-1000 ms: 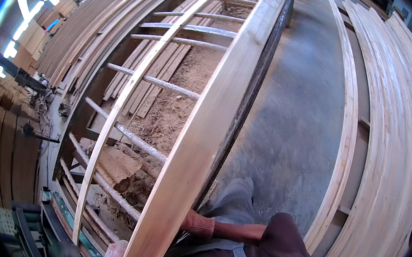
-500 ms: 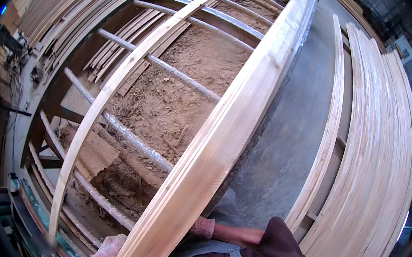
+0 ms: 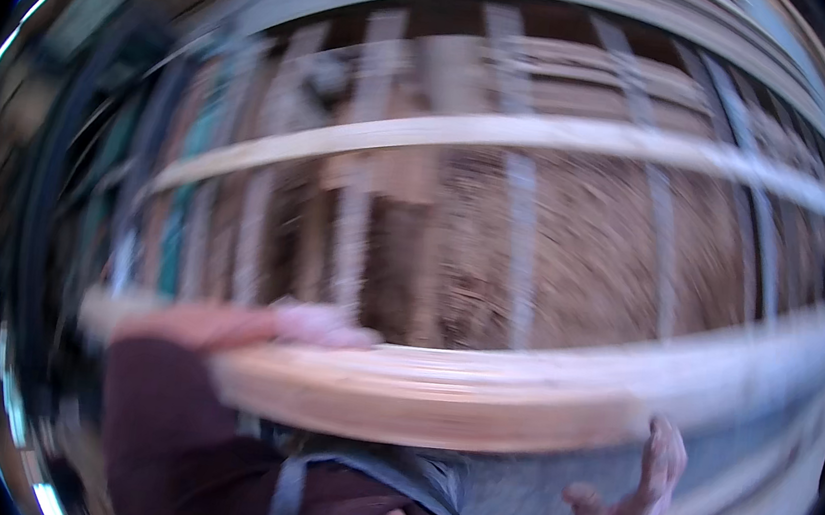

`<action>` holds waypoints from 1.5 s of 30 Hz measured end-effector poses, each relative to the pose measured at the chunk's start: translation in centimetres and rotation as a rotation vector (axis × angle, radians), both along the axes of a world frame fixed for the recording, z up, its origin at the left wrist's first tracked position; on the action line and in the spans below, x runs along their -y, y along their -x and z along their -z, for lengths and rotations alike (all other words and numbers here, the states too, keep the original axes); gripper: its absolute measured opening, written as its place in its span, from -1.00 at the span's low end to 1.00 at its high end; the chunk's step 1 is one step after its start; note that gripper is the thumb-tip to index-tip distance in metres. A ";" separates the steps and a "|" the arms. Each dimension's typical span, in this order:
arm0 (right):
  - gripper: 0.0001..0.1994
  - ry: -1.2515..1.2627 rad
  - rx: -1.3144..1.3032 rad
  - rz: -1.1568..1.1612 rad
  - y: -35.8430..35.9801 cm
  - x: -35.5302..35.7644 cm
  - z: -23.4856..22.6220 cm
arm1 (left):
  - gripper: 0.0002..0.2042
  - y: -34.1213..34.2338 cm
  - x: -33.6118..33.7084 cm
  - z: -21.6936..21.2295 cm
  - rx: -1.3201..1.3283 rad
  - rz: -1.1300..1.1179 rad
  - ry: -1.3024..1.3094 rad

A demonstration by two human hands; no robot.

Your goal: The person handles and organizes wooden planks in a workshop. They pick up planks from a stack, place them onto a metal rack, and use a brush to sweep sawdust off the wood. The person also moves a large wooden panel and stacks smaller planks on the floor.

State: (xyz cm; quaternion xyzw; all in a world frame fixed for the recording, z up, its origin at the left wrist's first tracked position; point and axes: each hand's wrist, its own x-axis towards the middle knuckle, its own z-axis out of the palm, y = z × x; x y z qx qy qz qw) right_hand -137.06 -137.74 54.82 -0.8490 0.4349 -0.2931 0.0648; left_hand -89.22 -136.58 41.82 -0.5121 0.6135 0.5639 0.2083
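Observation:
The picture is heavily blurred by motion. A long pale wooden plank (image 3: 518, 399) runs across the lower middle from left to right. My left hand (image 3: 254, 326), in a pale glove with a dark red sleeve, lies over the plank's top edge near its left end and grips it. My right hand (image 3: 634, 497), also gloved, hangs below the plank at the lower right with fingers spread and nothing in it.
Behind the plank stands a metal rack of grey cross bars (image 3: 515, 238) over a bed of brown sawdust (image 3: 594, 256). A second pale plank (image 3: 506, 132) lies across the rack higher up. A grey floor strip (image 3: 745, 443) shows at the right.
The view has swung sharply, so the plank now lies horizontal rather than diagonal. My left hand is now on top of the plank, and my right hand has come off it.

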 end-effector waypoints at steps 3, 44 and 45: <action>-0.06 -0.062 -0.362 -0.252 -4.7 3.0 -0.6 | -0.34 0.8 1.3 -3.6 -0.024 -0.117 -0.078; -0.12 -0.348 -0.771 -0.377 -8.6 10.9 1.0 | -0.11 2.9 -4.7 -13.4 0.251 0.014 0.763; -0.13 -0.321 -0.727 -0.437 -8.0 11.9 1.6 | -0.14 3.1 -4.2 -13.7 0.243 -0.025 0.665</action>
